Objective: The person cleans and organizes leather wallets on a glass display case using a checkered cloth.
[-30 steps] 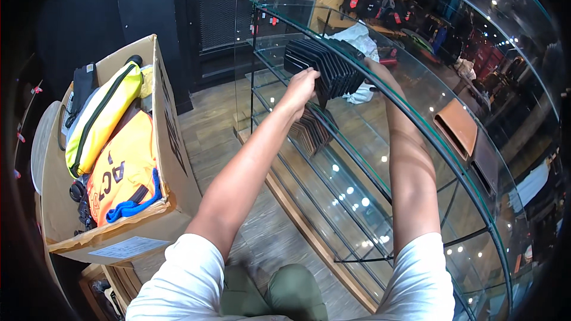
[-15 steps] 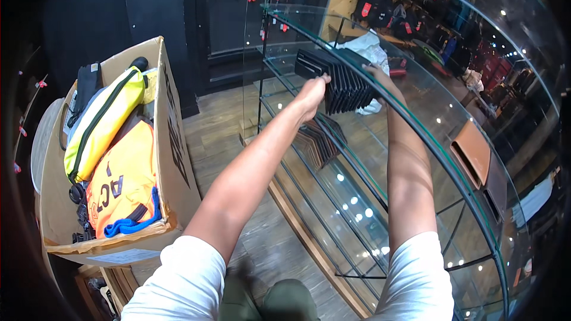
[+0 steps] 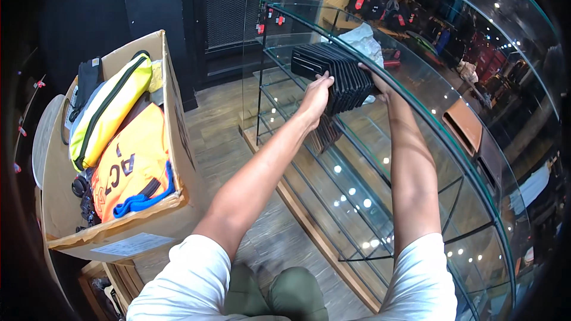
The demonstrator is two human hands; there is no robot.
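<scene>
A row of black wallets [image 3: 340, 77], standing pressed together like a fanned block, is between my two hands at the glass display case. My left hand [image 3: 318, 95] grips its near left end, thumb and fingers closed against the wallets. On the other end rests my right hand [image 3: 380, 85], its fingers partly hidden behind the block and the dark-framed glass edge. Below, on a lower glass shelf, a row of brown and dark wallets [image 3: 325, 137] is partly covered by my left hand and the block.
Behind the wallets lies crumpled white material [image 3: 364, 41]. The curved glass edge [image 3: 443, 122] runs past my right arm, near a tan leather case [image 3: 463, 126]. To my left stands a cardboard box [image 3: 185, 172] with a yellow pouch [image 3: 113, 110] and orange fabric [image 3: 137, 169].
The view has shifted slightly. Both hands remain on the black wallets, whose block now covers more of the brown wallets below. My left hand's fingers have moved a little along the block's front.
</scene>
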